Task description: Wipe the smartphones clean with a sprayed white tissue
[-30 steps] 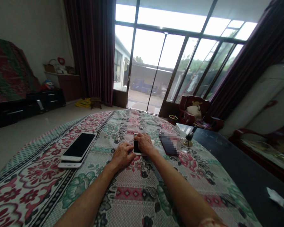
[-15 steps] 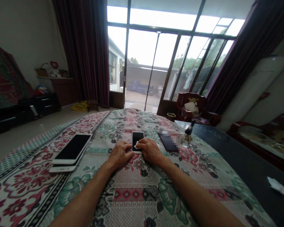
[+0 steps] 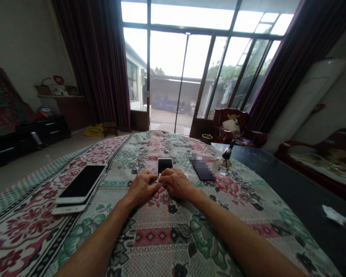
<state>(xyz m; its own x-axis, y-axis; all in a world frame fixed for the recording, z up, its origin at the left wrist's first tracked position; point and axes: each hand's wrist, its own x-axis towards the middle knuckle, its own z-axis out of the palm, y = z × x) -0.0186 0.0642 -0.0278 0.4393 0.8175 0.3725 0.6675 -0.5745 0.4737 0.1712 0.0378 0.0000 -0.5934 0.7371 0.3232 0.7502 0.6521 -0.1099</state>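
Head view, tabletop: a flowered tablecloth (image 3: 158, 231) covers the table, with phones and both bare hands on it.
White smartphone: the phone (image 3: 165, 164) lies flat, screen up, in the middle of the cloth; its upper part shows and the hands hide most of its lower end.
Left hand: the hand (image 3: 142, 187) rests at the phone's lower left edge, fingers curved close together, thumb reaching toward the right fingertips; whether it grips the edge I cannot tell.
Right hand: the hand (image 3: 177, 183) arches over the phone's lower end, fingers bunched and pinching a white scrap (image 3: 160, 177), possibly tissue, against it.
Phone pair: on the left, an upper white phone (image 3: 81, 184) overlaps a lower white phone (image 3: 69, 210).
Right of the hands: a dark flat item (image 3: 202, 170), partly pixelated, lies near a clear glass object (image 3: 224, 169) with a black top.
Dark side surface: a crumpled white piece (image 3: 334, 214) lies on the black surface (image 3: 282, 182).
Background: a wooden armchair (image 3: 218, 116) stands by the glass doors (image 3: 168, 57).
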